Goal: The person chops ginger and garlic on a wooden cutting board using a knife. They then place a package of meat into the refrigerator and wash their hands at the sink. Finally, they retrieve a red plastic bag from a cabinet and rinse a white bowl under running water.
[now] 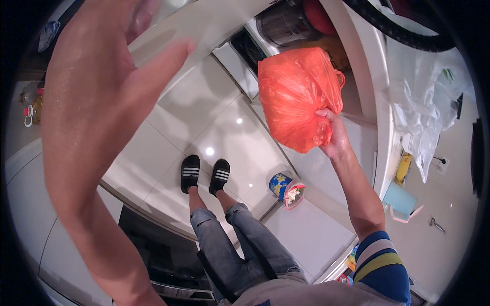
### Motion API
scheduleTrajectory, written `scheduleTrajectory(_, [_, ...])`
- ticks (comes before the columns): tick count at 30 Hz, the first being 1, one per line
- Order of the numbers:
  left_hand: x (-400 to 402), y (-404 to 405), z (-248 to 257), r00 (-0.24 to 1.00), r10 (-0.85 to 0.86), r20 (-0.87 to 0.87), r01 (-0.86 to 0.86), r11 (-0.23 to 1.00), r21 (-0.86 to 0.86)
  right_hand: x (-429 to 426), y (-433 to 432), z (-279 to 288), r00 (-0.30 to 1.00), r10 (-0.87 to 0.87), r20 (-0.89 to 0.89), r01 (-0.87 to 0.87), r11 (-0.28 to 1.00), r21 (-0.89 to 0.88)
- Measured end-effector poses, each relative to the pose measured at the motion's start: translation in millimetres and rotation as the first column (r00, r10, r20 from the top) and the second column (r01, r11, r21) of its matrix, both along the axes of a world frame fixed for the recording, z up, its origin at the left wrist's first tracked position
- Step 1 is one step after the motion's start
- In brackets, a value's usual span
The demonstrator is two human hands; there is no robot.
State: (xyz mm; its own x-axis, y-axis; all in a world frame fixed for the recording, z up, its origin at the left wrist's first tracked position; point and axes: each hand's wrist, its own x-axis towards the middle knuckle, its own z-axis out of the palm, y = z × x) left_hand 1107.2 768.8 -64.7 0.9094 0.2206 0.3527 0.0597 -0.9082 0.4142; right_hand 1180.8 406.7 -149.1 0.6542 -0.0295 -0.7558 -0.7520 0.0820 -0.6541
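Note:
My right hand grips the gathered neck of a full orange plastic bag, held up over the floor on the right. The bag is rounded and its contents are hidden. Close to the camera at the upper left, my left hand is raised with its thumb spread away from the fingers. Its fingertips run past the top edge of the view, and nothing shows in its grasp.
A blue patterned bin with a lined, filled top stands by the white cabinet. A dark pot sits on a shelf behind the bag. At right are clear plastic bags and a light-blue container. Oil bottles stand far left.

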Motion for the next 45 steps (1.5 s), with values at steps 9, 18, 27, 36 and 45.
scheduleTrajectory(9, [-67,-93,-64,0.966,0.105,0.236,0.167,0.444,-0.88,-55,-29,67,0.988,-0.123,-0.091,0.135,0.982,0.133])
scheduleTrajectory(18, [-102,-203,-85,0.962,-0.248,0.115,-0.06,-0.601,-0.797,-93,-40,82,0.986,-0.084,-0.145,0.147,0.854,0.499])
scheduleTrajectory(27, [-115,-202,-49,0.981,-0.18,-0.078,-0.102,-0.129,-0.986,-102,-37,77,0.977,-0.115,-0.18,0.18,0.899,0.4])
scheduleTrajectory(36, [-134,-224,-63,0.992,-0.128,-0.017,-0.008,0.071,-0.997,-115,-51,64,0.969,-0.175,-0.173,0.226,0.908,0.353])
scheduleTrajectory(45, [-167,-202,-102,0.982,-0.13,-0.135,-0.058,0.475,-0.878,-138,-28,64,0.977,0.181,-0.11,-0.203,0.949,-0.242])
